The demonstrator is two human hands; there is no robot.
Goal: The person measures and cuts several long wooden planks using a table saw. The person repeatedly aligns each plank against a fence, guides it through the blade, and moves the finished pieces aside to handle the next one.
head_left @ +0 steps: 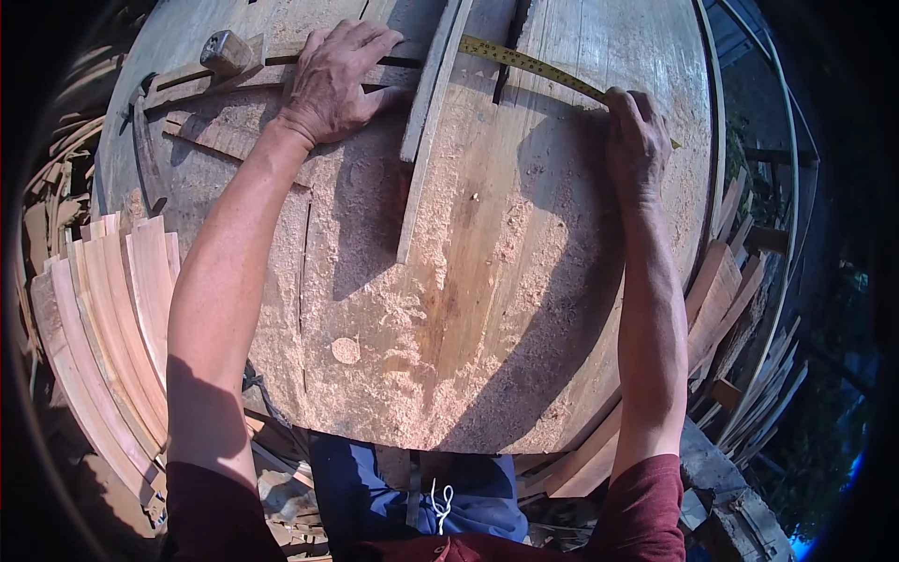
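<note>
My right hand [641, 136] is closed around the far part of a yellow tape measure strip [538, 66], over the right side of the sawdust-covered wooden work surface [468, 328]. The strip runs left to two narrow boards [435, 122] that lie side by side, pointing toward me. To the left of these boards, my left hand [342, 80] is spread with its fingers stretched to the right and the thumb apart. It lies over long wooden strips [272, 75]. What is under its palm is hidden, and the tape's case is not clearly visible.
At the far left lie a squarish wooden block [228, 53] and a curved wooden piece [147, 155]. Cut wood strips [108, 318] are stacked left of the table, and more pieces [721, 295] stand at its right. A dark slot [508, 56] splits the far surface.
</note>
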